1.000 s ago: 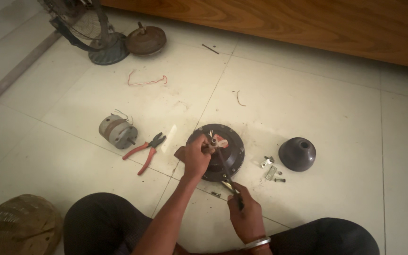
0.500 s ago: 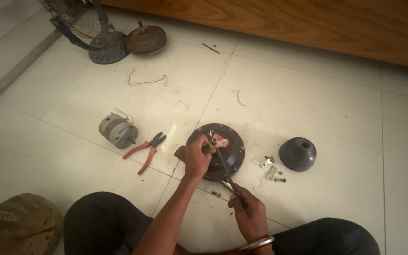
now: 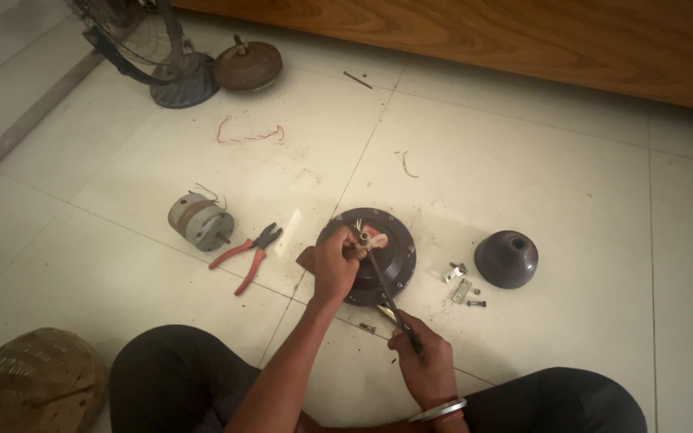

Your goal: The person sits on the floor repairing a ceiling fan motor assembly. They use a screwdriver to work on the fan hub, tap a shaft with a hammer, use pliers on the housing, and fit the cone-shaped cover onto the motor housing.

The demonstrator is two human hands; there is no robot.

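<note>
A dark round fan motor housing (image 3: 391, 240) lies on the tiled floor in front of me. My left hand (image 3: 336, 267) rests on its near left side and grips the wires at its centre shaft. My right hand (image 3: 423, 362) holds a long thin tool (image 3: 384, 293) by its handle, and the tip reaches the shaft beside the left fingers. A bit of red and white wire (image 3: 374, 237) shows at the centre.
Red-handled pliers (image 3: 248, 251) and a small grey motor (image 3: 197, 221) lie to the left. A dark dome cap (image 3: 507, 258) and loose screws and brackets (image 3: 459, 282) sit to the right. A fan base (image 3: 172, 80), a rusty disc (image 3: 248, 66) and a red wire (image 3: 250, 135) lie beyond. A woven basket (image 3: 30, 385) is near left.
Both hands stay on the housing; the tool has shifted only slightly in my right hand.
</note>
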